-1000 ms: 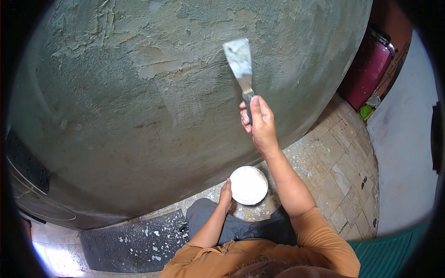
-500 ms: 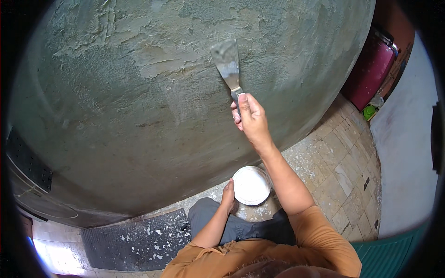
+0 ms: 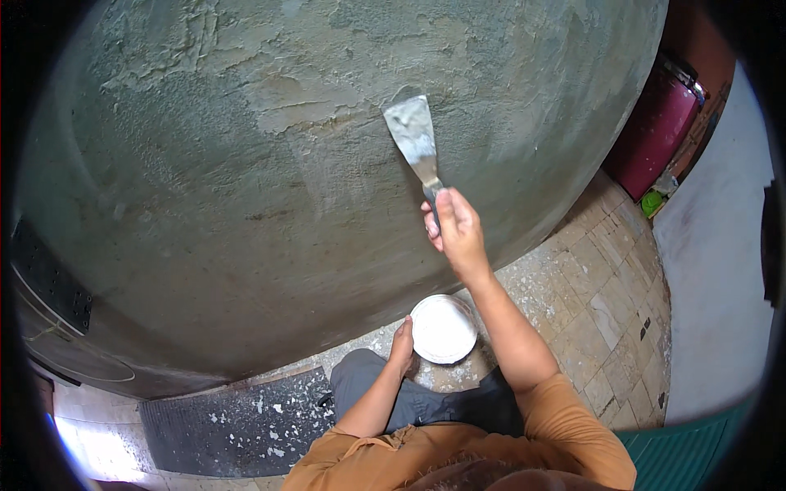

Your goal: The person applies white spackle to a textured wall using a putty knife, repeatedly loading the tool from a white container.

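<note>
My right hand [image 3: 457, 229] is closed round the dark handle of a putty knife [image 3: 413, 135], whose wide blade points up and carries wet pale filler. The blade is close to the rough grey-green plastered wall [image 3: 327, 188]; whether it touches I cannot tell. A small damp-looking dark patch shows at the blade's tip. Below, my left hand [image 3: 402, 348] grips the left side of a round white tub [image 3: 444, 329]. The tub looks full of white material, and its fingers' far side is hidden.
A dark ribbed mat [image 3: 237, 425] with white flakes lies at the lower left. Speckled stone paving [image 3: 589, 303] runs along the wall's foot. At the right stand a dark pink container [image 3: 659, 131] and a white wall [image 3: 720, 245]. A black perforated panel [image 3: 51, 278] is at the left.
My right hand and the putty knife have moved down and slightly right along the wall. The blade's filler now shows brighter. My left hand and the tub stay put.
</note>
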